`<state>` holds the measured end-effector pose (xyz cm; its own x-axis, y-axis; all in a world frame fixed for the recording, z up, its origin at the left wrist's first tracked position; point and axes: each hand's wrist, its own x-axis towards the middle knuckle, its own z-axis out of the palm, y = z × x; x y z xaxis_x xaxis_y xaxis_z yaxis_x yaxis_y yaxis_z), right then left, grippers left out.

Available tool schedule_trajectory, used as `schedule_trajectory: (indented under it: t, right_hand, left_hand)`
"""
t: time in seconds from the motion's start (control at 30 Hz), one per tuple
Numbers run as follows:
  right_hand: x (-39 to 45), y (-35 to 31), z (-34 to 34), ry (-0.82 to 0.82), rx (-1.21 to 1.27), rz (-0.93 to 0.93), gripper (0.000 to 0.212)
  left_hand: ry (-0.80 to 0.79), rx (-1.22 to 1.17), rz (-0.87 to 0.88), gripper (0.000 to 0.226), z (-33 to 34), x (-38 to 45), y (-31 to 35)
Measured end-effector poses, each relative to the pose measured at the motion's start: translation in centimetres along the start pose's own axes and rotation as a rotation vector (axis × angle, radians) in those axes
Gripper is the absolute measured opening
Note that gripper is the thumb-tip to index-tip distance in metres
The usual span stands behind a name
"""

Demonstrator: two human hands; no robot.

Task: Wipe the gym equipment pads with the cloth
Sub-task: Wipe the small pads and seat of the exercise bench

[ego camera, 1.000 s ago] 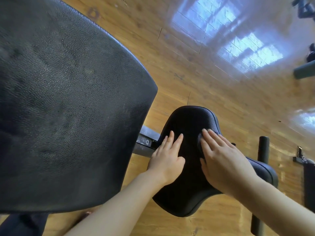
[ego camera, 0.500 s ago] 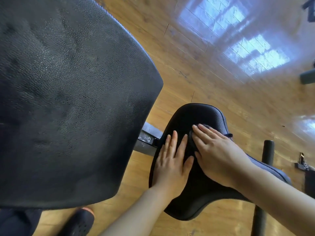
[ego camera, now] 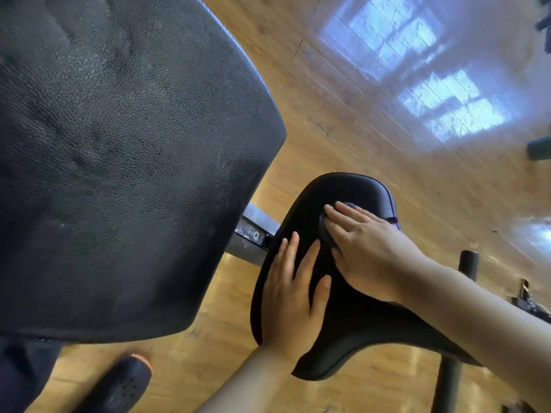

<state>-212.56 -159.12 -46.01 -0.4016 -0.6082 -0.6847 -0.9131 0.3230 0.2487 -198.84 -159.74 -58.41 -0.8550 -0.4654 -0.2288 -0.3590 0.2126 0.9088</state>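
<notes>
A small black seat pad (ego camera: 351,329) stands at the lower middle, with a large black textured back pad (ego camera: 119,162) filling the left. My left hand (ego camera: 290,296) lies flat on the seat pad's left side, fingers straight and spread. My right hand (ego camera: 366,248) presses a dark cloth (ego camera: 326,231) onto the seat pad near its far end. Only a dark edge of the cloth shows beside and beyond my fingers; the hand hides the remainder.
A grey metal bar (ego camera: 253,236) joins the two pads. A black upright post (ego camera: 468,263) stands right of the seat pad. My dark shoe (ego camera: 122,386) is on the wooden floor (ego camera: 328,108) below the back pad. Other equipment sits at the right edge.
My right hand has slid the cloth left and toward the pad's far end. My left hand has shifted back along the pad's left side. The view has moved closer and tilted.
</notes>
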Motion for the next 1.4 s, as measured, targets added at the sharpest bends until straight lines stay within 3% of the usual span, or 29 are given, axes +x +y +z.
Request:
schedule_trajectory:
  t: [0.23, 0.47, 0.53, 0.67, 0.77, 0.87, 1.13, 1.23, 1.4]
  right_hand:
    - [-6.3, 0.6, 0.8, -0.004, -0.004, -0.005, 0.055]
    - [2.8, -0.8, 0.0, -0.048, 0.044, 0.009, 0.059]
    - [1.0, -0.6, 0.0, -0.068, 0.035, -0.015, 0.058]
    - [-3.6, -0.7, -0.5, 0.045, 0.019, -0.036, 0.056]
    - [-0.3, -0.4, -0.1, -0.047, 0.074, -0.044, 0.057]
    - [2.8, -1.2, -0.2, -0.034, 0.055, 0.005, 0.061]
    - [-8.9, 2.3, -1.1, -0.017, 0.081, 0.025, 0.058]
    - [-4.7, 2.4, -2.0, 0.029, 0.142, -0.004, 0.055]
    - [-2.8, 3.6, -1.7, -0.094, 0.224, -0.030, 0.054]
  left_hand:
    - [0.050, -0.054, -0.007, 0.053, 0.2, -0.4, -0.1]
    - [0.084, 0.008, 0.010, 0.052, 0.0, -0.4, -0.2]
    - [0.091, 0.019, 0.018, 0.052, 0.0, -0.4, -0.3]
    - [0.095, -0.021, 0.010, 0.050, 0.3, -0.5, -0.3]
    - [0.096, 0.007, 0.016, 0.053, 0.3, -0.5, -0.3]
    - [0.080, 0.039, 0.016, 0.055, 0.1, -0.3, -0.4]
    - [0.043, -0.026, -0.076, 0.055, 0.7, -0.7, 0.5]
    - [0.041, 0.011, -0.086, 0.059, 0.7, -0.6, 0.9]
    - [-0.014, 0.000, -0.127, 0.065, 0.4, -1.1, 1.5]
